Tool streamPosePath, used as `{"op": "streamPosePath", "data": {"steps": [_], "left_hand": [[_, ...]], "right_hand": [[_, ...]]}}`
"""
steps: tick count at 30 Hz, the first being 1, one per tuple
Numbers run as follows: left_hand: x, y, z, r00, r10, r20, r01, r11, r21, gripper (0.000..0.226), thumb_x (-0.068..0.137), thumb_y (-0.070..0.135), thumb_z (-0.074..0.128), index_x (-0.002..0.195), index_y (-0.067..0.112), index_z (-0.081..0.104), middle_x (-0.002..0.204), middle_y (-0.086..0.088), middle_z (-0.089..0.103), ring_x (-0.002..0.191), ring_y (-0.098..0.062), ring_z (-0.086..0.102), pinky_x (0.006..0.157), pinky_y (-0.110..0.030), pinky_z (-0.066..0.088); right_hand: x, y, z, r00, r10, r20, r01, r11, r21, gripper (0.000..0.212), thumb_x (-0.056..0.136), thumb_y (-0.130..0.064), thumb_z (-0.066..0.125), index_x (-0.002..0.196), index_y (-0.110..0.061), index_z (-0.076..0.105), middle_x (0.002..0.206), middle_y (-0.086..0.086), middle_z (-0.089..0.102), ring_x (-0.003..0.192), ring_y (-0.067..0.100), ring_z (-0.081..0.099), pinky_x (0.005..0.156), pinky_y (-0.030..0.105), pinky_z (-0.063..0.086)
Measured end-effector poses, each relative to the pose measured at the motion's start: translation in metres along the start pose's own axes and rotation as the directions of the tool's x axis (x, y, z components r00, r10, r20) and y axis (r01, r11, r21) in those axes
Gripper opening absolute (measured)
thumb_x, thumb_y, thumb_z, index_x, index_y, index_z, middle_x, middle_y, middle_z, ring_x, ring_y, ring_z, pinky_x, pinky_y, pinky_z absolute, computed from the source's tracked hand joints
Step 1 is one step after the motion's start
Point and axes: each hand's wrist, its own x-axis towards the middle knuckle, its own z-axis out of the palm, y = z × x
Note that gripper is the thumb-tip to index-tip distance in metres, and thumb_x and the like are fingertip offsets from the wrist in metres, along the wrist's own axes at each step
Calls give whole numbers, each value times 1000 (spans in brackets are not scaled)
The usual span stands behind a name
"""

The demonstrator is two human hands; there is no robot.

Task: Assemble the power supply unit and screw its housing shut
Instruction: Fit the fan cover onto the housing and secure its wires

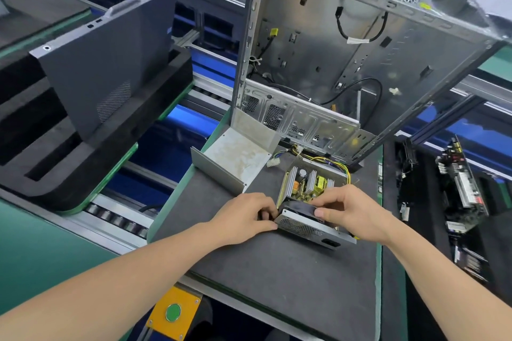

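Two curled hands (243, 216) (352, 209) on fan (297, 206)

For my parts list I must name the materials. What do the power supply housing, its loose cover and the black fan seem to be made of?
Power supply housing: bare sheet metal, probably steel, dull silver, with a punched grille.
Loose cover: folded sheet metal of the same grey, matte, with pale stains.
Black fan: likely moulded plastic, with a slight sheen; mostly hidden, so this is uncertain.

Bare dark grey mat (277, 271) lies open on my near side. The bent grey sheet-metal cover (235, 158) blocks the far left; the tall open silver computer case (318, 50) walls off the back.
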Motion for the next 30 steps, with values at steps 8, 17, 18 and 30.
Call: {"op": "streamPosePath", "data": {"steps": [8, 17, 18, 30], "left_hand": [[0, -3, 2, 999, -3, 35, 0, 998, 63, 5, 91, 34, 74, 95, 33, 73, 93, 11, 59, 70, 2, 53, 74, -30, 48], [4, 11, -6, 999, 13, 30, -10, 996, -87, 21, 87, 58, 71, 81, 39, 66, 92, 9, 60, 75, -8, 60, 74, -27, 52], [3, 13, -7, 999, 22, 31, -18, 992, -124, 21, 88, 60, 68, 80, 40, 64, 91, 10, 60, 76, -9, 60, 71, -24, 51], [46, 73, -23, 996, -23, -86, 5, 978, -208, 63, 92, 68, 58, 145, 37, 45, 126, 17, 55, 88, -2, 61, 74, -14, 46]], "right_hand": [[-6, 11, 3, 1000, 19, -23, -17, 996, 91, 14, 98, -19, 74, 107, -27, 80, 92, -25, 72, 82, -4, 66, 73, 8, 44], [-7, 5, -1, 993, 68, 94, -68, 998, -1, 35, 109, -35, 54, 86, -58, 68, 74, -37, 61, 70, -13, 55, 66, 7, 41], [-7, 7, -2, 996, 43, 79, -44, 999, 2, 37, 110, -31, 52, 84, -50, 70, 70, -28, 57, 66, -7, 51, 67, 11, 41], [-15, 27, -14, 1000, 14, 16, -21, 614, 789, 35, 111, -22, 48, 132, -3, 70, 135, 22, 68, 125, 37, 65, 104, 40, 55]]}}
